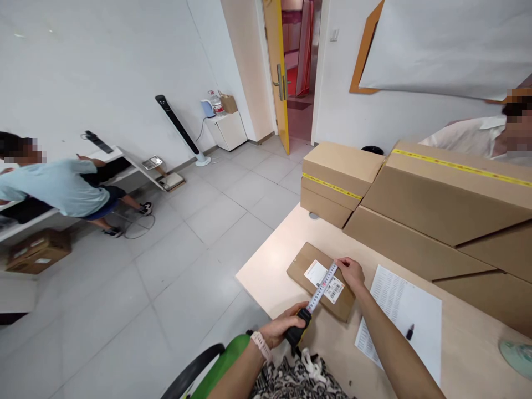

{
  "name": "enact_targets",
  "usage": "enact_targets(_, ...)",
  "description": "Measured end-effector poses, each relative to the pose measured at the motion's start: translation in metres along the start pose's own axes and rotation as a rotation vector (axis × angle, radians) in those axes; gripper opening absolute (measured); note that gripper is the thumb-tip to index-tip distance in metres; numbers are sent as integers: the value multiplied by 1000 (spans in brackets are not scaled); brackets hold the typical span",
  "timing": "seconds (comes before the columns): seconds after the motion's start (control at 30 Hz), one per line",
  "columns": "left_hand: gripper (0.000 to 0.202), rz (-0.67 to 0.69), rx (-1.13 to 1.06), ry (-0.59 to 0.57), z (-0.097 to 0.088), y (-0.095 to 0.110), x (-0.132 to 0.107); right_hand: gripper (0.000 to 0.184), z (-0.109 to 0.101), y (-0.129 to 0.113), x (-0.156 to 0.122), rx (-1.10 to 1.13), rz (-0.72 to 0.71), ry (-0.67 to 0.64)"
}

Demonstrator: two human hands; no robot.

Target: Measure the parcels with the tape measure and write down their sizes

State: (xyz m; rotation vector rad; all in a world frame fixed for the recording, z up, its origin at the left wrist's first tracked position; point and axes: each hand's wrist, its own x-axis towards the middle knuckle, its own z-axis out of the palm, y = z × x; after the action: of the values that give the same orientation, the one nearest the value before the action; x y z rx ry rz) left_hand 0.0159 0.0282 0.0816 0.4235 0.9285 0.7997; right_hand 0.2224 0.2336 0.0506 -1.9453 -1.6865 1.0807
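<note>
My left hand (285,326) is wrapped round the black case of a tape measure (298,327) at the near side of the desk. The tape's blade (323,287) is drawn out across a flat cardboard box (305,265), which lies on the desk with a white label (316,272) on its top. At the far end of the blade, my right hand (351,272) pinches the tip against the box's edge. Printed sheets of paper (419,310) lie right of the box, with a dark pen (410,332) on them.
Large taped cartons (449,205) are stacked along the desk's far side. A person in white (465,136) is behind them. Another person in light blue (66,183) sits at a desk on the left. A green chair (220,368) stands by the near desk edge. A glass object (517,357) sits at right.
</note>
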Motion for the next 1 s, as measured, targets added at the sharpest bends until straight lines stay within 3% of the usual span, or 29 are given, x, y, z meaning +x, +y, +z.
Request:
enact_targets(0.63,37,33,7,-14,1,-3,-2,29,-1,0,-1,-7,-10,21)
enact_targets(1.0,38,43,-77,-31,2,0,-5,33,-3,-5,-4,119,-51,36)
